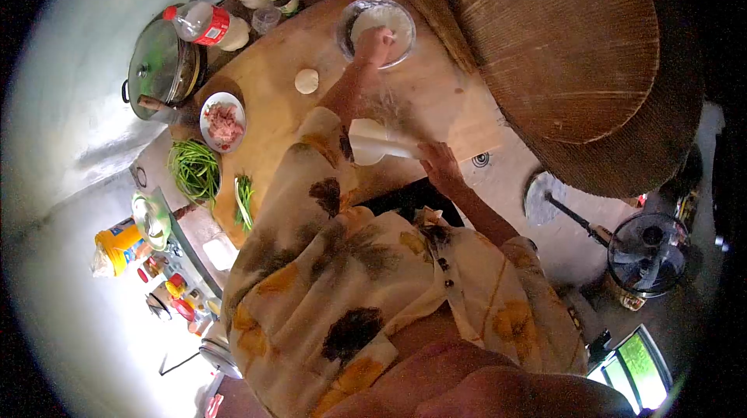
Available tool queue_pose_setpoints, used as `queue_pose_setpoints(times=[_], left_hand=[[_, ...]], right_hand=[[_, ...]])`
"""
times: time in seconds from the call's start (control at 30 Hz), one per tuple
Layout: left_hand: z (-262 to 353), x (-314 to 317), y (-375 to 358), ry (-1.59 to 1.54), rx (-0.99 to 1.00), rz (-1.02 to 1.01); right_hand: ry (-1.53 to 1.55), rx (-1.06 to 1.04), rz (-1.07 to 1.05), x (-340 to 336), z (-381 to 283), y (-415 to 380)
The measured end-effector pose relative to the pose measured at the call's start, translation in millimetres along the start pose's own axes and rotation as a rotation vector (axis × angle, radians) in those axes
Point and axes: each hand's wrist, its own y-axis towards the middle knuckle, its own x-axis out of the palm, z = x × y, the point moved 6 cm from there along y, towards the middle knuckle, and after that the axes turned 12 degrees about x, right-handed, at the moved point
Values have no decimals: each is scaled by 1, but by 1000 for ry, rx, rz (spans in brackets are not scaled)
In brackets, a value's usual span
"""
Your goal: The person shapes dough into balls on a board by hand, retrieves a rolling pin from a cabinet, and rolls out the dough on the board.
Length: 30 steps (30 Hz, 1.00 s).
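My left hand [375,46] reaches into a metal bowl [342,27] of white flour [398,22], fingers drawn together at the flour. My right hand [441,166] is closed around one end of a pale rolling pin [393,145]. The pin lies across a flat round of dough [366,155] near the front edge of the wooden board [268,68]. Loose flour is scattered between the bowl and the pin. To the left of the bowl sits a small round dough piece [306,81]. My left sleeve comes close to the dough round's left side.
On the left are a plate [205,124] of minced meat [224,125], green vegetables [194,170], chopped-off green stalks [244,198] and a lidded pan [159,60]. Bottles [212,26] stand behind. A large round woven lid [568,36] borders the right; a fan [650,251] stands beyond.
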Motion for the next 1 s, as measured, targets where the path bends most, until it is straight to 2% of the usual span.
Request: queue_pose_setpoints(times=[0.07, 0.13, 0.2, 0.27, 0.33, 0.37, 0.43, 0.47, 0.53, 0.57, 0.6, 0.67, 0.7, 0.83, 0.9, 0.93, 1.0], left_hand=[[12, -35, -4, -107, -240, 44], [19, -63, -17, -728, -599, 100], [18, -101, -46, -760, -652, 161], [30, -121, -89, -789, -717, 233], [56, -134, -130, -517, -489, 65], [59, -131, -158, -512, -505, 70], [61, -117, -205, -236, -456, -6], [63, -111, -216, -238, -461, -6], [77, -103, -232, -130, -438, 95], [100, -104, -222, -256, -523, 25], [99, -92, -231, -255, -535, 34], [108, -58, -243, 113, -89, -114], [109, -38, -251, 234, -81, -266], [146, -50, -283, 101, -53, -393], [133, -64, -298, 136, -126, -270], [125, -60, -300, 136, -125, -271], [111, -67, -279, 211, -144, -178]], right_hand=[[6, 1, 58, -1, 13, -7], [81, 66, 132, -3, 28, -14], [85, 106, 129, 10, 57, -20], [-31, -4, 361, 14, 74, -29], [173, 54, 352, 7, 82, -25], [189, 66, 364, 1, 79, -22], [180, 88, 320, -9, 70, -15], [166, 119, 293, -12, 67, -13], [140, 144, 251, -10, 69, -12], [131, 138, 251, -6, 71, -11], [124, 134, 253, -4, 69, -10], [113, 95, 246, -4, 62, -10], [104, 57, 248, -5, 57, -11], [22, 55, 250, 3, 57, -22], [95, 16, 251, 4, 53, -22], [96, 17, 252, 4, 52, -23], [51, 39, 224, 8, 52, -23]])
